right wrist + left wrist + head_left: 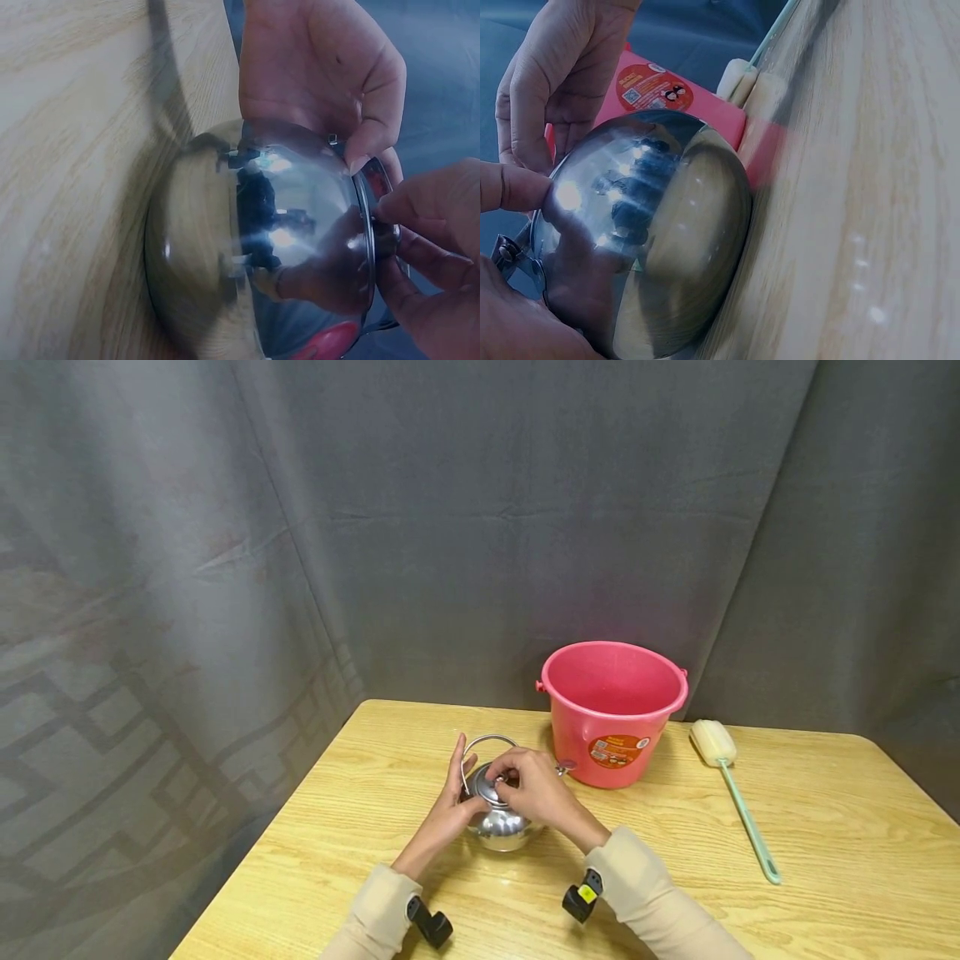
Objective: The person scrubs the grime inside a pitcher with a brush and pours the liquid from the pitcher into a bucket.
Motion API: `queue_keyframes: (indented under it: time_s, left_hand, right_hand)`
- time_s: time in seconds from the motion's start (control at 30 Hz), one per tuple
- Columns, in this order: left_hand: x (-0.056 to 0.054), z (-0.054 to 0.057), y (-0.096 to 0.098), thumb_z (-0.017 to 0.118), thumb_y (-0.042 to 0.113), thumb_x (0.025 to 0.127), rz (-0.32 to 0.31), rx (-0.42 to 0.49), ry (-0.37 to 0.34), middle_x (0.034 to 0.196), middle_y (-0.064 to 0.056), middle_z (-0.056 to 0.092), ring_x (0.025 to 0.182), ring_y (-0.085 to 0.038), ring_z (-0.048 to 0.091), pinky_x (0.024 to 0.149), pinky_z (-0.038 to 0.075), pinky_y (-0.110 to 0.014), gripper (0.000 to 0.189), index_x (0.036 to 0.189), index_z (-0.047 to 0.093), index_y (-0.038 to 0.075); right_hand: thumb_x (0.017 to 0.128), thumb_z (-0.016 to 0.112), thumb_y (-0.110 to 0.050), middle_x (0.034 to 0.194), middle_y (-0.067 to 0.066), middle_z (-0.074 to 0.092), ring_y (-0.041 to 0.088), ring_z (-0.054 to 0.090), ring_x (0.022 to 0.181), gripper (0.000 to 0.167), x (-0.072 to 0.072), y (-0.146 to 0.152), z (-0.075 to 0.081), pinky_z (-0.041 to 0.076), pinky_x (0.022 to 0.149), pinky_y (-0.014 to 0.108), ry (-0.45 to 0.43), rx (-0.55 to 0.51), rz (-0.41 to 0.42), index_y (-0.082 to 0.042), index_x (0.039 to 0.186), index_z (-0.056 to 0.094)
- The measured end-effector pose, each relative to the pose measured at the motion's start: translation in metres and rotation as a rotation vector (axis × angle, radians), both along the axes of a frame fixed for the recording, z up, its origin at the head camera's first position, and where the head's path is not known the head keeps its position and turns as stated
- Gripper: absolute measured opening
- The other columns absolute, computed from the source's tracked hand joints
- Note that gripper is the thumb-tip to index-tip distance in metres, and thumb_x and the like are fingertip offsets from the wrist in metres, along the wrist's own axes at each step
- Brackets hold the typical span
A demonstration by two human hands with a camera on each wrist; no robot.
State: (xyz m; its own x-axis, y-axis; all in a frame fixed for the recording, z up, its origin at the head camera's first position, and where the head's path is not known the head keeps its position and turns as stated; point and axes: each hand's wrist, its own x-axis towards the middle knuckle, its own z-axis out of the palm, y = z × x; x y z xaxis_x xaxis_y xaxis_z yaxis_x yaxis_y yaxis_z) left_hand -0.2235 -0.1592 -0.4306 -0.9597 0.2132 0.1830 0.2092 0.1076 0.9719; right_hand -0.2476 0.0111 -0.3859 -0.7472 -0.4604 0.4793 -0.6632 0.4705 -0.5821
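A small shiny metal kettle (500,833) stands upright on the wooden table, its thin bail handle raised and its spout (566,767) pointing right. My left hand (451,808) holds the kettle's left side, with the thumb on the shoulder near the lid rim and the fingers reaching behind. From the right, my right hand (542,789) pinches the knob of the lid (485,785). That lid sits on the kettle's mouth. In the right wrist view the round body (255,232) fills the middle, with the left thumb pressed at its rim.
Behind the kettle to the right stands a pink bucket (573,727) with an orange label, close to the spout. A sponge brush (714,743) with a long green handle lies farther right on the table (847,860). Grey curtains (525,527) hang behind and to the left.
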Motion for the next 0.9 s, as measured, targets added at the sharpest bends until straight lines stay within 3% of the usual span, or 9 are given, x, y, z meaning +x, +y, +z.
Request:
queue_keyframes:
  time_s: [0.37,0.5,0.67,0.73,0.9]
  left_hand:
    - [-0.0006,0.0,-0.001,0.063,-0.003,0.076,0.006,0.005,0.018,0.157,-0.025,0.01,0.141,-0.043,0.017,0.11,0.022,-0.056,0.108,0.157,-0.002,0.029]
    - [-0.0003,0.0007,-0.0026,0.064,-0.002,0.076,0.012,-0.002,0.039,0.159,-0.019,0.009,0.141,-0.043,0.014,0.111,0.018,-0.057,0.105,0.157,0.002,0.025]
    - [0.001,0.0029,-0.0036,0.069,-0.001,0.074,0.012,0.001,0.053,0.16,-0.017,0.007,0.133,-0.039,0.031,0.107,0.028,-0.051,0.105,0.157,0.008,0.02]
    - [0.0012,0.0032,-0.004,0.071,-0.001,0.074,0.0,0.013,0.049,0.16,-0.015,0.004,0.133,-0.036,0.032,0.106,0.031,-0.048,0.106,0.157,0.008,0.02]
    - [0.0015,0.0028,-0.0051,0.081,0.001,0.072,-0.012,0.002,0.068,0.161,-0.008,0.001,0.14,-0.034,0.022,0.112,0.021,-0.049,0.114,0.157,0.006,0.021]
  right_hand:
    - [0.074,0.072,0.004,0.087,0.002,0.068,0.011,0.061,0.075,0.013,0.0003,0.0001,0.0036,0.051,0.064,0.023,0.043,0.008,-0.006,-0.006,0.082,0.072]
    - [0.074,0.072,0.004,0.087,0.002,0.068,0.012,0.062,0.076,0.013,-0.0002,0.0007,0.0043,0.052,0.066,0.024,0.041,-0.002,-0.003,-0.005,0.082,0.073]
    - [0.074,0.072,0.006,0.086,0.003,0.068,0.013,0.064,0.077,0.014,-0.0004,0.0026,0.0065,0.054,0.067,0.023,0.031,-0.024,0.019,-0.004,0.083,0.073]
    - [0.073,0.072,0.006,0.086,0.003,0.068,0.014,0.064,0.077,0.014,-0.0005,0.0034,0.0074,0.054,0.067,0.023,0.029,-0.03,0.027,-0.004,0.083,0.073]
    - [0.073,0.071,0.006,0.087,0.003,0.068,0.013,0.064,0.076,0.015,-0.001,0.0053,0.0089,0.054,0.067,0.023,0.027,-0.039,0.037,-0.004,0.084,0.074]
